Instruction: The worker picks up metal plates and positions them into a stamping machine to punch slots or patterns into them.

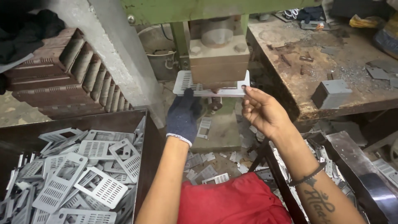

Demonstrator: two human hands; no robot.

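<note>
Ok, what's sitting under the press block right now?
A flat grey slotted metal plate lies under the press block, held by the gloved left hand and bare right hand. Its middle is covered by the block.

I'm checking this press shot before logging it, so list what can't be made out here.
Head view only:
- Middle of the metal plate: covered by the press block.
- Left hand fingertips: glove and plate hide how they grip.
- Right hand: fingers meet the plate's end, but the hold is unclear.
- Right-hand bin: its contents are cut off by the forearm and frame edge.
- Left bin of plates: runs off the bottom edge.
</note>
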